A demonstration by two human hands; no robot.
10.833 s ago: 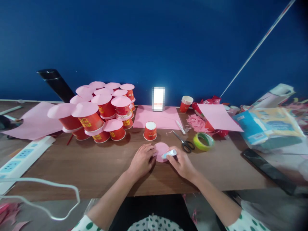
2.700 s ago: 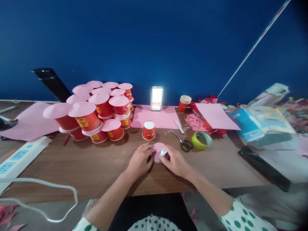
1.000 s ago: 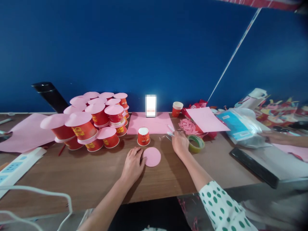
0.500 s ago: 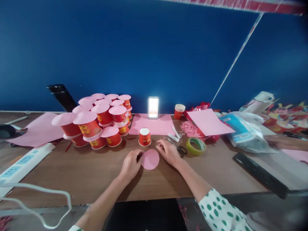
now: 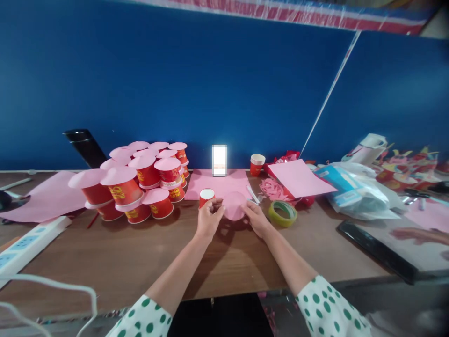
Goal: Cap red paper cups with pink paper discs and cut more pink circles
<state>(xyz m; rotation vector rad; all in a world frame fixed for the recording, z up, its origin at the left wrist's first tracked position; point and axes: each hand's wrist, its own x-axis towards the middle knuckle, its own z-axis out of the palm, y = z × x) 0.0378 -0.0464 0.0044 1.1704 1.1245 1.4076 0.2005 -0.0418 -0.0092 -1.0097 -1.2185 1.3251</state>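
Note:
A pink paper circle (image 5: 235, 206) is held up above the table by its two sides. My left hand (image 5: 210, 219) pinches its left edge between thumb and fingers. At the opposite edge, my right hand (image 5: 256, 218) is closed on it too. Just behind my left hand stands a red paper cup (image 5: 206, 194), its white end facing up and its lower part hidden by my fingers. To the left, several red cups (image 5: 123, 192) are stacked with pink paper discs (image 5: 118, 175) on top.
A roll of yellow tape (image 5: 282, 214) lies right of my right hand. Behind are a pink sheet (image 5: 196, 186), a lit phone (image 5: 219, 160) and stacked cups (image 5: 257, 164). A black bar-shaped object (image 5: 377, 251) and another person's hand (image 5: 417, 235) are at right; a power strip (image 5: 33, 245) at left.
The pink circle has been lifted off the table and moved forward and slightly right. My right hand, apart from it before, now grips its right edge.

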